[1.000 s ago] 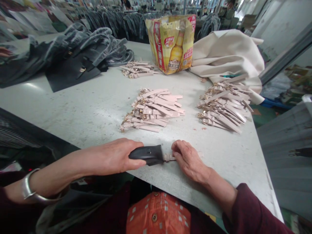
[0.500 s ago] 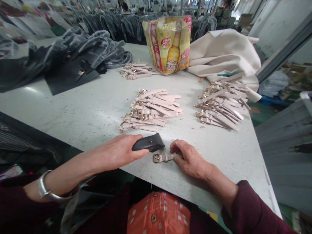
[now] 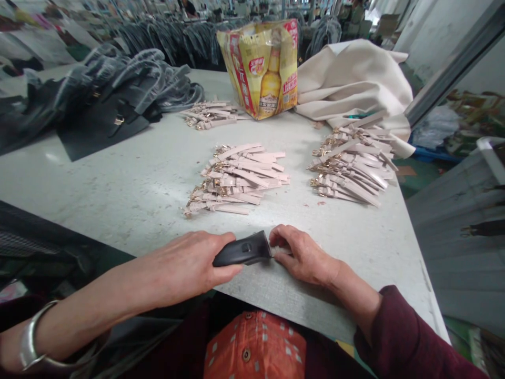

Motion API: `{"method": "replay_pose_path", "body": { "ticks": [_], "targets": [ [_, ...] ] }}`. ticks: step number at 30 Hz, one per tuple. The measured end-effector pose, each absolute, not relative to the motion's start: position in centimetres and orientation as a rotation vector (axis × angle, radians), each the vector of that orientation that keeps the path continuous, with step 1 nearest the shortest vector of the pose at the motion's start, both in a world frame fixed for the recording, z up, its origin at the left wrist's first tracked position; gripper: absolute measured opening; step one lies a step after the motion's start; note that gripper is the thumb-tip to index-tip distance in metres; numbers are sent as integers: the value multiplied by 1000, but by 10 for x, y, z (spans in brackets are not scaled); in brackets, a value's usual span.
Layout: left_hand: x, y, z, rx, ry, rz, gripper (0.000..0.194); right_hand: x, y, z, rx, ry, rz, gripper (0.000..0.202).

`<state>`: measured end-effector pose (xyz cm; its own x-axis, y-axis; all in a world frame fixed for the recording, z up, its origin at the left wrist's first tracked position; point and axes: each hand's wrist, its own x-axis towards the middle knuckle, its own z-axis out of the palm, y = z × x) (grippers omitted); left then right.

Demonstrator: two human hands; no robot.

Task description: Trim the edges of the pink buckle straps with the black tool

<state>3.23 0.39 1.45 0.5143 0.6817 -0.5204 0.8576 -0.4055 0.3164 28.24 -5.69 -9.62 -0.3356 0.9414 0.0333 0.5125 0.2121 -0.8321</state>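
Note:
My left hand is closed round a black hair clipper, whose wide head points right. With its fingers curled, my right hand pinches a short beige buckle strap against the table. The clipper's head lies over the strap close to my right fingertips and hides the buckle end. Just beyond my hands lies a pile of beige buckle straps with gold buckles toward the left.
A second strap pile lies at the right, and a smaller one farther back. Behind them stand a yellow beer bag and draped cream material. Black bags in plastic wrap cover the back left. The table's edge runs along the right.
My left hand has brought the clipper down and right, over the strap's buckle end that showed before. The right hand has barely moved. The view has shifted slightly.

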Motion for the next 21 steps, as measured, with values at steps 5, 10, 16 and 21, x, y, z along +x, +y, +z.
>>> {"method": "replay_pose_path", "body": {
  "ticks": [5,10,16,21],
  "targets": [
    [37,12,23,2279,1262,-374,33,282,-56,-96,-1314,-1921,1031,40],
    [62,3,28,2320,1114,-520,28,286,-57,-100,-1273,-1933,1034,85],
    [79,7,41,2368,1115,-754,32,291,-57,-104,-1188,-2023,1040,100],
    [74,13,53,2399,1122,-866,37,291,-55,-110,-1148,-1996,1034,98]
  ]
}}
